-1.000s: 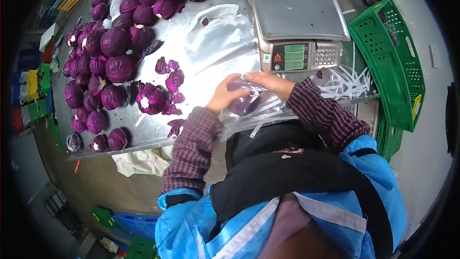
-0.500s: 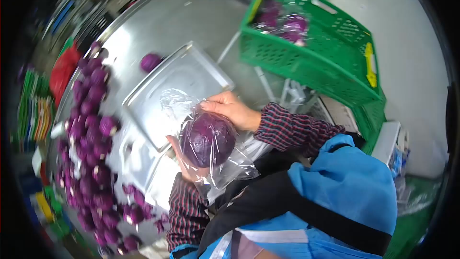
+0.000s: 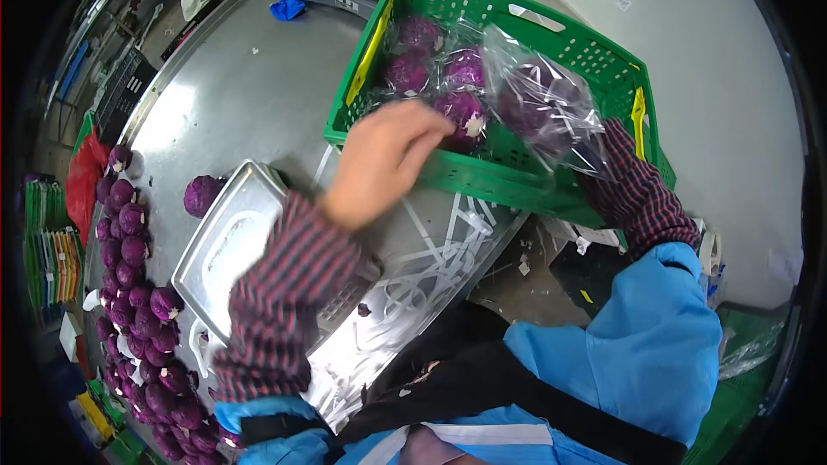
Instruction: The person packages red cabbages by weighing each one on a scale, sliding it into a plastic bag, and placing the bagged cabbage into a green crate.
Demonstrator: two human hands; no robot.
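A red cabbage in a clear plastic bag [image 3: 538, 103] is over the right part of the green crate [image 3: 491, 174]. My right hand is under it and mostly hidden by the cabbage and the shiny film; only the checked sleeve shows plainly. My left hand [image 3: 383, 159] is above the crate's near rim, slightly blurred. Its fingers are bent, with a gap between thumb and forefinger, and the fingertips come close to a wrapped red cabbage [image 3: 461, 116]. Several wrapped cabbages fill the left part of the crate.
Loose red cabbages [image 3: 142, 319] are heaped along the table's left edge. A single cabbage [image 3: 202, 195] sits beside a metal tray [image 3: 228, 245]. White strips [image 3: 439, 245] lie below the crate. Behind the crate's left corner is a scale [image 3: 345, 2] with blue crumpled pieces near it.
The bagged cabbage has gone from in front of my body over the tray to the crate, carried by my right hand. My left hand has come off it and moved towards the crate.
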